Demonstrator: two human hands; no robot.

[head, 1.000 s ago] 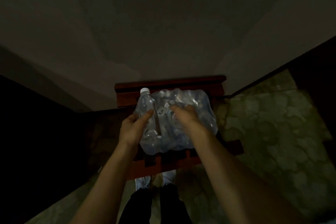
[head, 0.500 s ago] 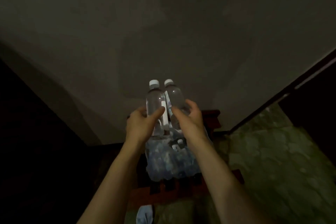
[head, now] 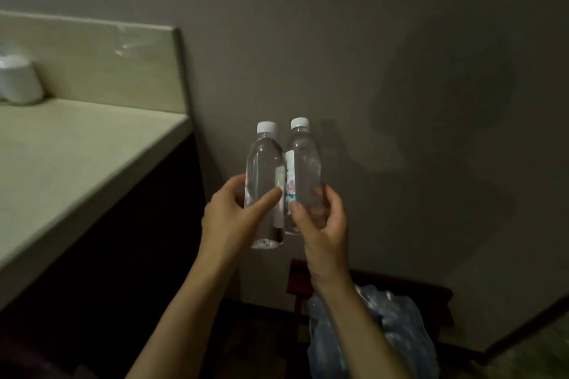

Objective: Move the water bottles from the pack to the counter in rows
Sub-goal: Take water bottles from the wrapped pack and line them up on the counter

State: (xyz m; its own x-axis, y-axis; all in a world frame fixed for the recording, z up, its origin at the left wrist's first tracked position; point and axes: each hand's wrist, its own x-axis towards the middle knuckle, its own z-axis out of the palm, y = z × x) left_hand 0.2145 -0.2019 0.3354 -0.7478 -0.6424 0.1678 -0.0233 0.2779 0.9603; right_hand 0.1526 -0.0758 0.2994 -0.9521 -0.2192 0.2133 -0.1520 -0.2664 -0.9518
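I hold two clear water bottles with white caps upright in front of the wall, side by side and nearly touching. My left hand (head: 235, 218) grips the left bottle (head: 264, 169) round its lower half. My right hand (head: 320, 224) grips the right bottle (head: 304, 163), which carries a small label on its left side. The plastic-wrapped pack (head: 378, 335) of remaining bottles lies below on a dark red wooden stool (head: 443, 295) at the lower right. The pale counter (head: 70, 157) stretches to the left of both hands, at about their height.
A white round container (head: 20, 80) stands at the counter's back left, against a low pale backsplash (head: 107, 64). Dark cabinet fronts lie under the counter. A plain wall fills the background, and patterned floor shows at the bottom right corner.
Both hands have lifted a bottle each out of the pack and raised them. The view has swung up and left, so the counter has come into sight and the pack sits low right.
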